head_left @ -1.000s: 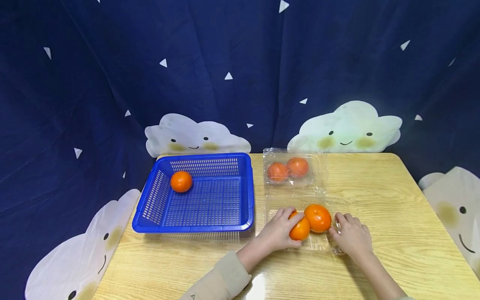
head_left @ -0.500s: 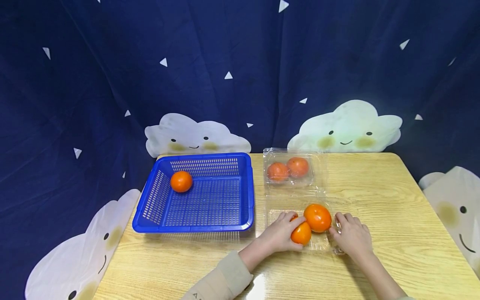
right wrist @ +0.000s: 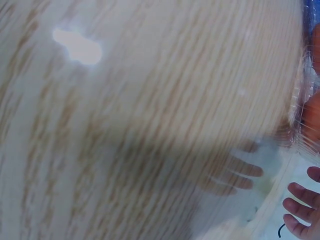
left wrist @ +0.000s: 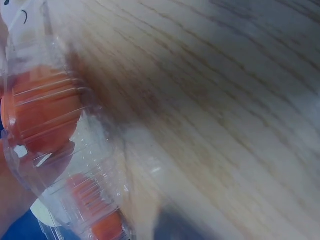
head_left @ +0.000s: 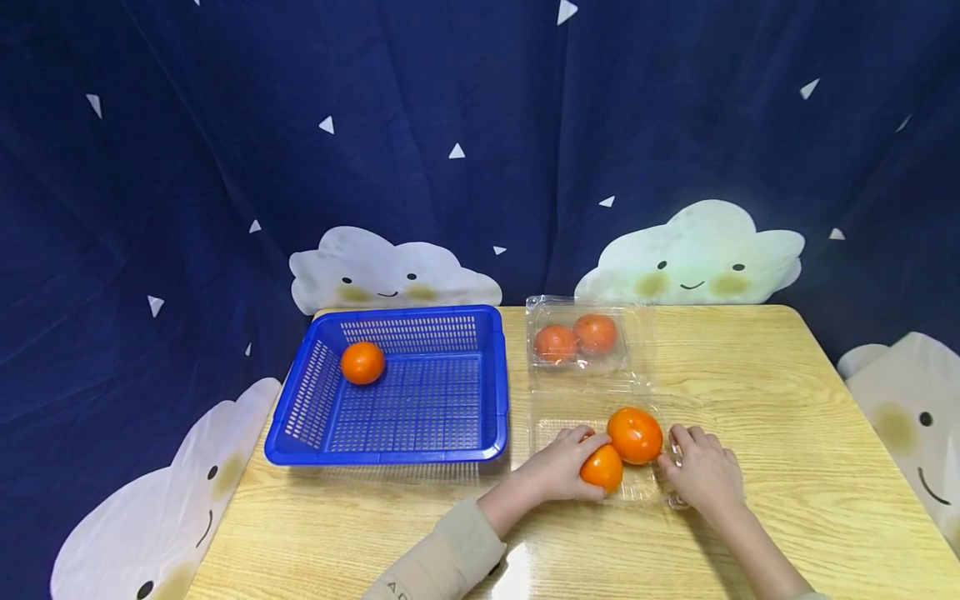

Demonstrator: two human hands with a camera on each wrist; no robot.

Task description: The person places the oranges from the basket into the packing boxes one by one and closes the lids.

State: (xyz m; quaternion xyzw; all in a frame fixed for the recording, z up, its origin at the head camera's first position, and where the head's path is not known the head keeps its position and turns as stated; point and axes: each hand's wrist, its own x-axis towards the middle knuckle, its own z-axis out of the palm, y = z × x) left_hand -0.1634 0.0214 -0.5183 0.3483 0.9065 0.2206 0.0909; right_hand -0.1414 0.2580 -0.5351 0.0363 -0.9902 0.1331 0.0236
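Note:
In the head view my left hand (head_left: 564, 465) grips an orange persimmon (head_left: 602, 469), thumb at its near side and fingers over its far side. A second persimmon (head_left: 635, 435) lies against it, just behind and to the right. Both are over the bottom half of an open clear plastic container (head_left: 551, 429). At the container's right edge my right hand (head_left: 705, 475) holds the rim between thumb and forefinger. Other fingers (right wrist: 301, 206) of it spread loosely in the right wrist view. Through the plastic, the left wrist view shows an orange persimmon (left wrist: 45, 110) beside the left hand.
A blue plastic basket (head_left: 498, 400) stands on the left with one persimmon (head_left: 363, 363) inside. Behind the open container, two persimmons (head_left: 596, 334) show through clear plastic. The wooden table (head_left: 787, 400) ends at a dark blue curtain (head_left: 480, 192) with cloud prints.
My left hand and its persimmon have shifted slightly toward me and to the right. The right hand stays where it was at the container's edge.

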